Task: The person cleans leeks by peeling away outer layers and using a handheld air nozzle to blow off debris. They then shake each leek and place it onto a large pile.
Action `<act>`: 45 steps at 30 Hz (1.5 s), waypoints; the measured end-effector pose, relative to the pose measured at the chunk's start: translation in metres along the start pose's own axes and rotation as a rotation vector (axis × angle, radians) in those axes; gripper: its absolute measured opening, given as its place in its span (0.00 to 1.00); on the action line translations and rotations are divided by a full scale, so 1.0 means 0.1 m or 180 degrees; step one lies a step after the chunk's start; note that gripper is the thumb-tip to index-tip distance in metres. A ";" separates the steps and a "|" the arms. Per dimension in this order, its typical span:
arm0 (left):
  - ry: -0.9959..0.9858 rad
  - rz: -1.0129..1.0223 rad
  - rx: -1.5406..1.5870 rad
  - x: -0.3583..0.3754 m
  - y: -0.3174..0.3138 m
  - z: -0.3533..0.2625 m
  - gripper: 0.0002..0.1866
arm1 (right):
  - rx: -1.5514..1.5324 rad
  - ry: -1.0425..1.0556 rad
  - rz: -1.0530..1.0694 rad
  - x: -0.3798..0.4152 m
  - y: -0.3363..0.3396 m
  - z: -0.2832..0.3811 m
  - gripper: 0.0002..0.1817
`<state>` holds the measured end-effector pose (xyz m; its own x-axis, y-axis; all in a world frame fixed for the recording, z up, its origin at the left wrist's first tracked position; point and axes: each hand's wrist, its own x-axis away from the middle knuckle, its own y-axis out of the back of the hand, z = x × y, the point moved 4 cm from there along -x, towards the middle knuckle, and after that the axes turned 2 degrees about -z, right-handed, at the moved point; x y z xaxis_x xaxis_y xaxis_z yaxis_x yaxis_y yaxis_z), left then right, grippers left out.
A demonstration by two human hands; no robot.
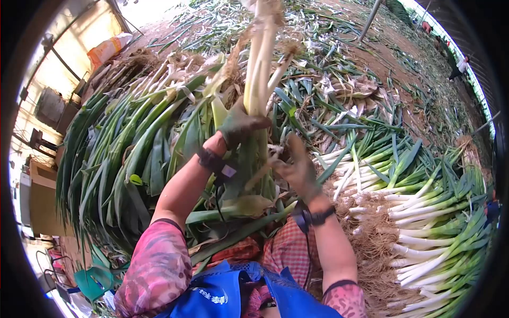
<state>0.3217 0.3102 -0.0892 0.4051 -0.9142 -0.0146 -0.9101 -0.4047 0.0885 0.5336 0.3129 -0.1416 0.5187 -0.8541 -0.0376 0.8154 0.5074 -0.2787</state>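
Observation:
My left hand [241, 125], in a dirty glove, is wrapped round a bundle of leeks [258, 79] held upright, with white stalks and roots at the top and green leaves hanging below. Just right of the leaves is my right hand [298, 167], also gloved, with its fingers apart and somewhat blurred. A loose dry leaf hangs near its fingertips. To the left lies a big heap of untrimmed leeks [132, 143] with long green leaves. Cleaner leeks [424, 233] lie in rows on the right, their roots toward me.
Stripped leaves [323, 69] litter the ground ahead. A metal pole [370, 22] rises at the back right. An orange and white sack [108, 50] and a cardboard box [46, 196] are on the left, with a green plastic item [94, 281] lower down. A distant person [462, 65] is at far right.

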 end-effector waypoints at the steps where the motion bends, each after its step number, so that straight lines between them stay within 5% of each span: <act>1: -0.0236 0.0117 0.0133 0.08 -0.05 -0.09 0.38 | -0.0116 -0.0034 0.0122 -0.18 -0.18 -0.11 0.33; 2: -0.0155 0.0326 0.0288 0.15 -0.04 -0.19 0.36 | 0.1314 0.0423 0.0297 -0.37 -0.34 -0.36 0.33; 4: 0.0021 0.0744 0.0600 0.30 -0.01 -0.39 0.34 | 0.2126 0.0522 0.0450 -0.40 -0.50 -0.38 0.32; 5: 0.0150 0.1413 0.1173 0.23 0.12 -0.27 0.29 | 0.1509 0.0177 0.0446 -0.33 -0.55 -0.19 0.31; 7: -0.1069 0.1267 0.0487 0.12 0.38 -0.11 0.20 | 0.0598 -0.0147 0.0268 -0.23 -0.56 -0.08 0.28; 9: -0.0065 0.0764 0.0157 0.22 0.50 -0.26 0.16 | -0.0002 -0.0143 -0.0069 -0.12 -0.43 -0.22 0.24; 11: -0.0275 0.0376 0.0183 0.20 0.53 -0.46 0.17 | -0.1128 -0.0594 0.0006 -0.17 -0.37 -0.36 0.22; 16: -0.0642 0.0006 0.1045 0.07 0.18 -1.35 0.20 | -0.0248 0.0003 0.0120 0.12 -0.54 0.40 0.18; 17: -0.3159 -0.0422 -0.0775 -0.05 0.21 -1.75 0.19 | -0.0393 0.0057 0.0235 0.14 -0.63 0.56 0.18; 19: -0.3802 -0.0139 -0.1536 0.03 0.05 -2.30 0.16 | -0.0771 0.0153 0.0582 0.22 -0.79 0.89 0.15; 20: -0.1984 0.0517 -0.0370 0.15 -0.05 -2.56 0.14 | -0.0723 0.0101 0.0637 0.30 -0.85 1.02 0.15; 22: -0.3585 0.0676 -0.2272 0.21 -0.08 -2.85 0.17 | -0.0622 0.0017 0.0736 0.45 -0.92 1.22 0.15; 24: -0.3331 0.0851 -0.3196 0.49 -0.19 -3.06 0.19 | -0.0807 0.0196 0.0540 0.53 -0.88 1.21 0.07; 26: -0.2802 0.1479 -0.2236 0.35 -0.23 -2.90 0.20 | -0.0956 0.0200 0.0308 0.61 -0.82 1.25 0.07; 28: -0.3875 0.1698 -0.2481 0.50 -0.28 -2.77 0.19 | -0.0614 0.0137 0.0129 0.79 -0.78 1.37 0.14; 30: -0.2357 0.2205 -0.1098 0.40 -0.40 -2.48 0.18 | -0.0045 0.0071 -0.0014 0.95 -0.67 1.41 0.18; 33: -0.1768 0.2310 -0.0593 0.54 -0.55 -2.33 0.22 | 0.0678 0.0736 -0.0133 1.04 -0.51 1.33 0.22; 36: -0.1232 0.2006 -0.0752 0.66 -0.66 -2.27 0.27 | 0.2146 0.1533 -0.1066 1.22 -0.34 1.50 0.22; 39: -0.1708 0.1968 -0.0966 0.74 -0.79 -2.28 0.34 | 0.2360 0.1352 -0.0695 1.32 -0.31 1.64 0.26; 42: -0.2426 0.2142 -0.1080 0.79 -0.84 -2.27 0.18 | 0.3151 0.1182 -0.0208 1.35 -0.29 1.76 0.25; 43: -0.1999 0.1982 -0.0876 0.99 -0.87 -2.34 0.14 | 0.3465 0.0944 -0.0097 1.39 -0.30 1.91 0.24; 45: -0.3889 0.1784 -0.1894 1.10 -0.86 -2.43 0.13 | 0.3656 0.0985 -0.0272 1.15 -0.02 1.92 0.17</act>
<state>0.4663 0.2497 0.1440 -0.5799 -0.5182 -0.6286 -0.6285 -0.2065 0.7499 0.6406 0.2357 0.0386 0.4960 -0.8013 -0.3344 0.6791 0.1180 0.7245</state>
